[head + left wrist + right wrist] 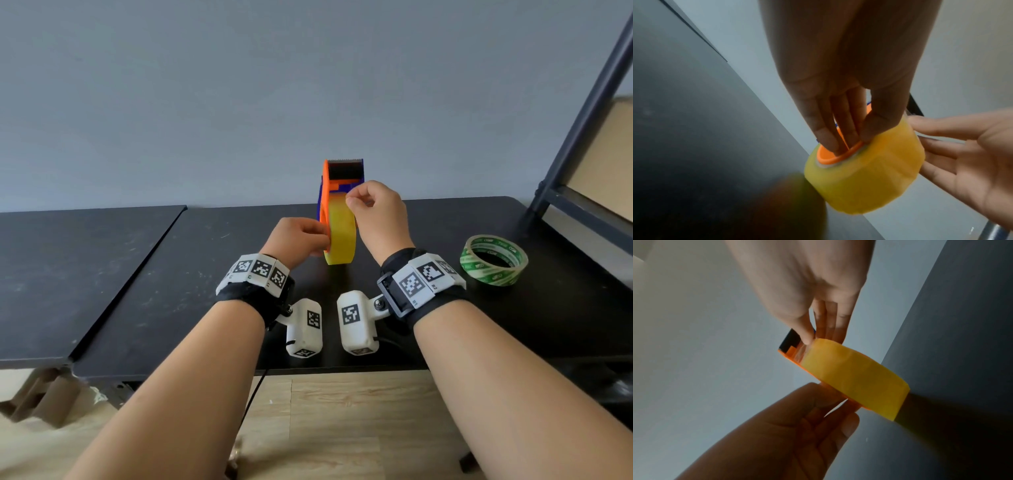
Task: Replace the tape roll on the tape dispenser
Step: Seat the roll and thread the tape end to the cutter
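An orange and blue tape dispenser [344, 171] stands upright on the black table [205, 274], its toothed blade at the top. A yellow tape roll [342, 236] sits on its orange hub [830, 158]. My left hand [323, 240] grips the dispenser from the left: in the left wrist view its fingers [826, 138] reach into the hub and the thumb lies on the yellow roll [869, 175]. My right hand [351, 202] pinches the tape end at the top of the yellow roll [855, 378], thumb in front and fingers [836, 331] behind.
A second tape roll [493, 260], clear with green print, lies flat on the table to the right. A dark metal shelf frame [582, 120] rises at the far right. Another black tabletop [68, 257] adjoins on the left. A grey wall stands close behind.
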